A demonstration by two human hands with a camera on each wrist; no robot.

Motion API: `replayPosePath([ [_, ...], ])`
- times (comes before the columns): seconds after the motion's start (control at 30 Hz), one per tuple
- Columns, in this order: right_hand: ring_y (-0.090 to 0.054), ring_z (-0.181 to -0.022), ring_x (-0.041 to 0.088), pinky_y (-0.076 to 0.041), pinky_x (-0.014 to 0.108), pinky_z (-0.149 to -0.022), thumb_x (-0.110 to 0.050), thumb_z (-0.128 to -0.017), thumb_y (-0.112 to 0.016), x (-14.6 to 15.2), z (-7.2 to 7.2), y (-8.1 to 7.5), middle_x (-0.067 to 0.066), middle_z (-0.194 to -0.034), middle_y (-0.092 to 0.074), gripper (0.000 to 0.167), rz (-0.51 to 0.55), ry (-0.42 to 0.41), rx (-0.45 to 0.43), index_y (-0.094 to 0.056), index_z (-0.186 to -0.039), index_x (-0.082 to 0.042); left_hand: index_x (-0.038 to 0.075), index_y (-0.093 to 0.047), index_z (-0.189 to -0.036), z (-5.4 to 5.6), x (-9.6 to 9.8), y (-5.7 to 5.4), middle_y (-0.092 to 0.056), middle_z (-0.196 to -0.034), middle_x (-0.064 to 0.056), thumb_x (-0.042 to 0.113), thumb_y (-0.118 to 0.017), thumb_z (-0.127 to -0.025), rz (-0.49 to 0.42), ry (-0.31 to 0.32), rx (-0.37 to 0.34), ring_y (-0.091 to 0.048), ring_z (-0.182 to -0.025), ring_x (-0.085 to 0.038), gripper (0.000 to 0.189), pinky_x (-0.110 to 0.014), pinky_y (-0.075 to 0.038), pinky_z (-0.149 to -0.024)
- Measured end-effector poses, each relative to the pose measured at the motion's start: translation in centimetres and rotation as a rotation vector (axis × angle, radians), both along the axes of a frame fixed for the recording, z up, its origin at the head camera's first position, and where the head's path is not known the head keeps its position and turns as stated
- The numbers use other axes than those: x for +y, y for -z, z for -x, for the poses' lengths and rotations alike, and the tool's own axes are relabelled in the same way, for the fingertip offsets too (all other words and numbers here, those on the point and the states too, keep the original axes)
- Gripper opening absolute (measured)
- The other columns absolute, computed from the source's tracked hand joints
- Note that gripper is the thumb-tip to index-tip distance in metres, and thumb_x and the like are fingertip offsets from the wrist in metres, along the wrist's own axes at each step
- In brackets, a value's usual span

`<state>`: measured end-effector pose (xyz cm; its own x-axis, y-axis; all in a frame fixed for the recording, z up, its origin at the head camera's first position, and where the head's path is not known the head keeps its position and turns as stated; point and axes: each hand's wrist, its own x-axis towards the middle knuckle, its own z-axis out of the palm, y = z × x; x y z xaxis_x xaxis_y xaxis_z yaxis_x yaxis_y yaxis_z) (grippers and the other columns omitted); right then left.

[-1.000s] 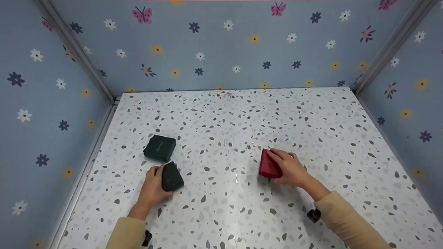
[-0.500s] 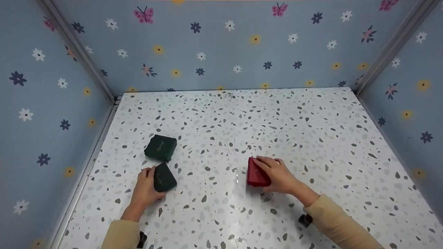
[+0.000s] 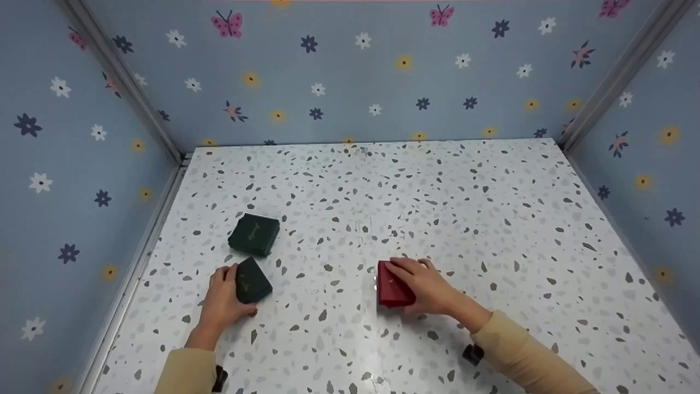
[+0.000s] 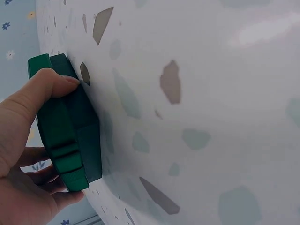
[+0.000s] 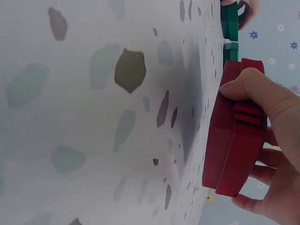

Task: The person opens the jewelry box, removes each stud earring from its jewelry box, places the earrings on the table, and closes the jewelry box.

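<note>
My left hand (image 3: 220,300) grips a small dark green box (image 3: 253,280) by its sides, thumb on the near side and fingers round the far side. In the left wrist view this green box (image 4: 70,126) stands close over the speckled tabletop. A second green box (image 3: 254,234), with light lettering on its lid, lies just beyond it. On the right, my right hand (image 3: 429,287) holds a red box (image 3: 392,284) between thumb and fingers. Seen from the right wrist, the red box (image 5: 236,131) has a ribbed patch beside the thumb, and a shadow falls on the table beside it.
The white speckled table (image 3: 339,191) ends at a blue flowered wall (image 3: 350,76) behind. Similar panels stand at left and right, with a metal rail (image 3: 128,279) along the left edge. Dark wrist cameras sit by both tan sleeves (image 3: 530,350).
The right hand has brought the red box left and nearer to me. The left hand has shifted the held green box a little left. The other green box stays in place.
</note>
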<state>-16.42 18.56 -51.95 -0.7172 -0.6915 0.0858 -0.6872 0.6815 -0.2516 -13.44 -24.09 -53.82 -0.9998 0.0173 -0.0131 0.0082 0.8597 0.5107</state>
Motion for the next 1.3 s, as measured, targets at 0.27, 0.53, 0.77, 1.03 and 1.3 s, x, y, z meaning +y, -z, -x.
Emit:
replayPosePath([
  [0.27, -0.034, -0.121, 0.023, -0.031, 0.045, -0.092, -0.037, -0.053, -0.080, -0.4, -0.3, 0.6, 0.009, -0.134, -0.037, 0.101, -0.011, -0.020, -0.005, -0.033, -0.137, -0.008, -0.009, -0.026, -0.132, 0.0, -0.2, -0.1, -0.028, -0.124, -0.027, 0.019, -0.081, -0.057, 0.015, -0.015, -0.025, -0.029, -0.112, -0.038, 0.097, -0.053, -0.032, -0.090],
  [0.53, -0.033, -0.122, 0.024, -0.030, 0.046, -0.094, -0.036, -0.054, -0.079, -0.9, 0.1, 0.5, 0.010, -0.135, -0.036, 0.099, -0.018, -0.018, -0.031, -0.033, -0.137, -0.007, -0.009, -0.024, -0.132, -0.1, -0.3, -0.2, -0.027, -0.124, -0.028, 0.019, -0.081, -0.059, 0.026, -0.028, -0.035, -0.029, -0.112, -0.040, 0.097, -0.054, -0.030, -0.091],
  [0.77, -0.032, -0.123, 0.024, -0.029, 0.046, -0.094, -0.037, -0.056, -0.078, -1.1, 0.6, 0.5, 0.009, -0.136, -0.036, 0.098, -0.046, 0.005, -0.041, -0.031, -0.138, -0.009, -0.010, -0.024, -0.132, -0.4, -0.3, -0.2, -0.029, -0.123, -0.029, 0.018, -0.079, -0.060, 0.025, -0.020, 0.004, -0.029, -0.112, -0.040, 0.095, -0.052, -0.031, -0.091],
  [1.03, -0.033, -0.123, 0.024, -0.028, 0.046, -0.095, -0.035, -0.054, -0.078, -1.3, 0.8, 1.0, 0.009, -0.135, -0.036, 0.099, -0.048, 0.006, -0.063, -0.032, -0.137, -0.008, -0.012, -0.018, -0.133, -0.4, -0.3, -0.5, -0.022, -0.129, -0.032, 0.025, -0.079, -0.062, 0.042, -0.030, -0.023, -0.025, -0.117, -0.042, 0.101, -0.054, -0.027, -0.094],
  [1.3, -0.033, -0.122, 0.025, -0.028, 0.047, -0.095, -0.034, -0.053, -0.078, -1.2, 0.8, 1.2, 0.009, -0.135, -0.036, 0.100, -0.040, 0.001, -0.056, -0.032, -0.137, -0.008, -0.010, -0.021, -0.134, -0.5, -0.1, -0.6, -0.025, -0.129, -0.030, 0.029, -0.080, -0.060, 0.066, -0.029, 0.048, -0.024, -0.118, -0.042, 0.103, -0.054, -0.023, -0.096],
])
